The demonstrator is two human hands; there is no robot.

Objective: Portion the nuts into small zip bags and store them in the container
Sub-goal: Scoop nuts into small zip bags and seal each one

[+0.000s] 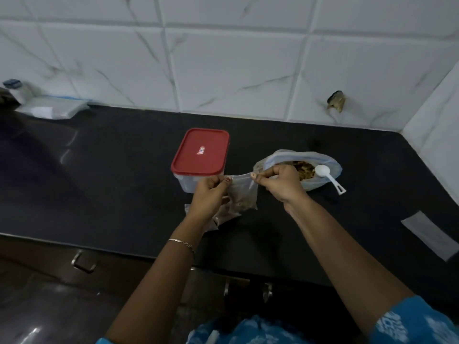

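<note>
A small clear zip bag with nuts at its bottom hangs above the black counter. My left hand pinches its top left corner and my right hand pinches its top right corner, stretching the top edge between them. Behind my left hand stands a clear container with a red lid, shut. To the right lies a large open bag of nuts with a white plastic spoon resting in its mouth. More small bags lie on the counter under my left wrist.
The black counter meets a white tiled wall at the back and right. A stack of flat plastic packs lies at the far left by a small jar. A pale paper strip sits at the right. Drawer handles show below the counter edge.
</note>
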